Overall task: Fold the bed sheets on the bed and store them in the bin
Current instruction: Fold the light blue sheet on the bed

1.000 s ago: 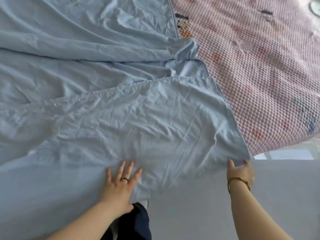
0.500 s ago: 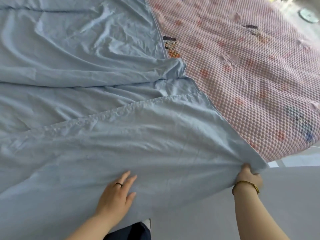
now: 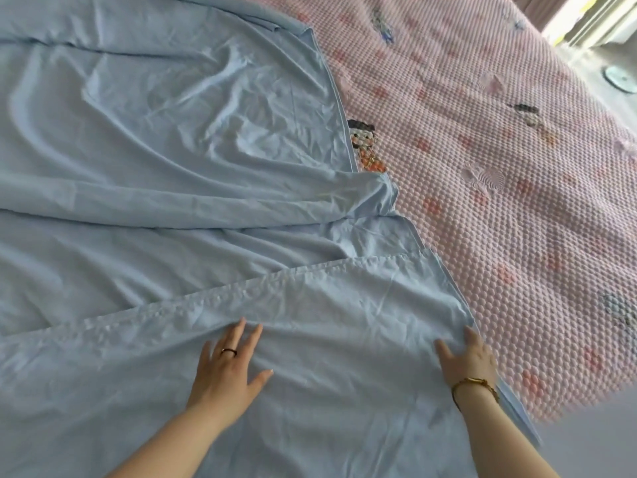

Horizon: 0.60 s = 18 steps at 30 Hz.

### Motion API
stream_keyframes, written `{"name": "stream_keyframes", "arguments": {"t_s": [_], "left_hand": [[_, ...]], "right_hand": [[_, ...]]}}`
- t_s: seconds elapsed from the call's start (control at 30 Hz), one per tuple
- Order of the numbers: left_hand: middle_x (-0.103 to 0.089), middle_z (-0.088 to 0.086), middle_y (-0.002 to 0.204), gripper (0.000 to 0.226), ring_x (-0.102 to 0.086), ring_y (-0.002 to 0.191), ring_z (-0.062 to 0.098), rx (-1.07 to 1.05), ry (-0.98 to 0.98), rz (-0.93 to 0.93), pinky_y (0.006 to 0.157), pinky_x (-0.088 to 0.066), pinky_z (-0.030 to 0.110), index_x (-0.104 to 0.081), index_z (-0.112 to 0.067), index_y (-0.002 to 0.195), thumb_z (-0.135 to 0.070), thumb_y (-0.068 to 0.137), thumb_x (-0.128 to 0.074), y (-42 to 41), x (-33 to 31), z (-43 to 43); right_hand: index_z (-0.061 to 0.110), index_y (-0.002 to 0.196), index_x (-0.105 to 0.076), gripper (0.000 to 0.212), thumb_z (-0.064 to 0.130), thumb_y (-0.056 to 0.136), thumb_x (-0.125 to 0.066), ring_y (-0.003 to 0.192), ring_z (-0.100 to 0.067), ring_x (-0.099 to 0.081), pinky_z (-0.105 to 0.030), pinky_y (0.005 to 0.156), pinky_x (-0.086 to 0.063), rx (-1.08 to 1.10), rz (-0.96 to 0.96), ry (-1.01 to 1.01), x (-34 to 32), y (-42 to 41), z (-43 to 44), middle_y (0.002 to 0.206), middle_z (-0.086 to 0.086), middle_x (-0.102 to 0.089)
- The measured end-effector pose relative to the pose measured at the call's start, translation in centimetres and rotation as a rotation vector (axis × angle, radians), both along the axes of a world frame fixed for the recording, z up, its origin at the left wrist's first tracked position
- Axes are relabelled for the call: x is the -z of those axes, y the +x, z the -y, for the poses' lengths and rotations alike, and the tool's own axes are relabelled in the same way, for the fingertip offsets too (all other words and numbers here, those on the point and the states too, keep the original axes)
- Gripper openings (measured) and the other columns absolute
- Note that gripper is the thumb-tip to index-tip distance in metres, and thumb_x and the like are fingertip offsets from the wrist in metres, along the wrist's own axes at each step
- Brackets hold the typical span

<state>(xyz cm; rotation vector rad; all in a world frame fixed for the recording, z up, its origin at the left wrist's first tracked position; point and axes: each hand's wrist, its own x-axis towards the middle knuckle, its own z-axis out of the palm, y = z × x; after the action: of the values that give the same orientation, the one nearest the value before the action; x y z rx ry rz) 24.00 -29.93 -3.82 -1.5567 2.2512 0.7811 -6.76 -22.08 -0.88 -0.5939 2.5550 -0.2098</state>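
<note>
- While the blue bed sheet [image 3: 179, 160] lies rumpled across the pink bedcover [image 3: 499, 243], its near part is folded over.
- Left hand [image 3: 229, 369] presses flat on that fold, fingers spread.
- Right hand [image 3: 467, 357] rests by the sheet's right edge, fingers straight.

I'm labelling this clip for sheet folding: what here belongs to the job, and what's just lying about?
In the job: blue sheet, left hand, right hand, both flat on it.
Just there: pink quilted cover, round pale object at far right.
</note>
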Motion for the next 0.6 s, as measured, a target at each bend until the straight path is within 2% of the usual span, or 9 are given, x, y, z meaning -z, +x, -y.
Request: {"name": "stream_keyframes", "arguments": {"t_s": [0.17,0.23,0.27,0.33,0.37,0.4,0.43,0.5,0.6], "left_hand": [[0.016,0.003,0.153,0.103,0.013,0.142,0.017,0.000,0.054,0.086,0.113,-0.004,0.049,0.009,-0.018,0.147,-0.061,0.078,-0.055,-2.3,2.1,2.3],[-0.031,0.013,0.147,0.122,-0.018,0.137,0.019,-0.004,-0.036,0.075,0.096,-0.034,0.056,-0.032,-0.016,0.143,-0.068,0.042,-0.077,-2.6,2.9,2.4],[-0.042,0.014,0.141,0.124,-0.025,0.133,0.019,-0.026,-0.118,0.095,0.099,-0.025,0.051,-0.040,-0.018,0.138,-0.070,0.032,-0.078,-2.9,3.1,2.3],[0.001,0.009,0.150,0.119,0.004,0.140,0.015,-0.033,-0.152,0.138,0.106,0.002,0.042,-0.006,-0.014,0.143,-0.064,0.058,-0.072,-3.2,3.7,1.8],[0.014,0.005,0.147,0.114,0.010,0.137,0.015,-0.080,-0.095,0.144,0.109,-0.003,0.049,0.003,-0.013,0.141,-0.060,0.067,-0.069,-3.5,3.3,1.8],[0.000,0.008,0.151,0.116,-0.007,0.139,0.020,-0.097,-0.131,0.128,0.107,-0.014,0.058,-0.010,-0.012,0.143,-0.056,0.059,-0.076,-3.7,2.4,1.7],[-0.033,0.014,0.146,0.115,-0.037,0.131,0.028,-0.137,-0.156,0.111,0.095,-0.033,0.062,-0.040,-0.011,0.138,-0.051,0.040,-0.087,-4.0,2.0,1.1],[-0.066,0.020,0.110,0.088,-0.065,0.095,0.039,-0.291,-0.295,-0.041,0.071,-0.050,0.056,-0.070,-0.008,0.104,-0.027,0.022,-0.095,-4.0,3.2,-1.5],[-0.066,0.022,0.105,0.036,-0.064,0.096,0.036,-0.820,-0.184,-0.406,0.085,-0.048,0.040,-0.068,0.005,0.101,0.004,0.066,-0.077,-5.0,1.7,-4.9]], "right_hand": [[0.015,0.147,-0.013,0.080,0.038,0.086,-0.059,0.141,-0.024,-0.015,-0.035,0.115,-0.013,-0.261,0.122,0.054,1.8,-2.6,8.3,0.153,-0.006,-0.017],[0.018,0.147,-0.013,0.083,0.040,0.084,-0.062,0.139,-0.026,-0.017,-0.036,0.113,-0.016,-0.291,0.139,0.109,2.4,-3.8,9.3,0.151,-0.007,-0.019],[0.019,0.146,-0.014,0.083,0.039,0.083,-0.063,0.138,-0.026,-0.020,-0.036,0.112,-0.018,-0.308,0.141,0.105,2.8,-4.4,9.6,0.150,-0.007,-0.021],[0.020,0.146,-0.014,0.079,0.038,0.085,-0.060,0.138,-0.025,-0.021,-0.035,0.111,-0.019,-0.388,0.130,0.131,2.7,-4.8,8.9,0.150,-0.005,-0.021],[0.020,0.147,-0.014,0.076,0.037,0.087,-0.058,0.139,-0.024,-0.019,-0.034,0.112,-0.018,-0.423,0.126,0.136,2.8,-4.9,8.5,0.151,-0.004,-0.019],[0.020,0.147,-0.013,0.073,0.036,0.089,-0.055,0.140,-0.023,-0.016,-0.032,0.114,-0.015,-0.457,0.134,0.141,2.8,-4.9,8.0,0.153,-0.003,-0.015],[0.018,0.147,-0.013,0.071,0.034,0.090,-0.053,0.142,-0.021,-0.012,-0.031,0.115,-0.011,-0.494,0.135,0.139,2.7,-4.9,7.4,0.154,-0.002,-0.012],[0.013,0.146,-0.018,0.068,0.027,0.090,-0.055,0.142,-0.020,-0.012,-0.029,0.116,-0.009,-0.532,0.160,0.092,2.7,-4.8,6.2,0.154,-0.003,-0.013],[0.009,0.128,-0.047,0.043,0.012,0.087,-0.059,0.122,-0.027,-0.043,-0.034,0.098,-0.036,-0.312,0.291,-0.105,1.6,-4.5,3.4,0.129,-0.010,-0.048]]}}
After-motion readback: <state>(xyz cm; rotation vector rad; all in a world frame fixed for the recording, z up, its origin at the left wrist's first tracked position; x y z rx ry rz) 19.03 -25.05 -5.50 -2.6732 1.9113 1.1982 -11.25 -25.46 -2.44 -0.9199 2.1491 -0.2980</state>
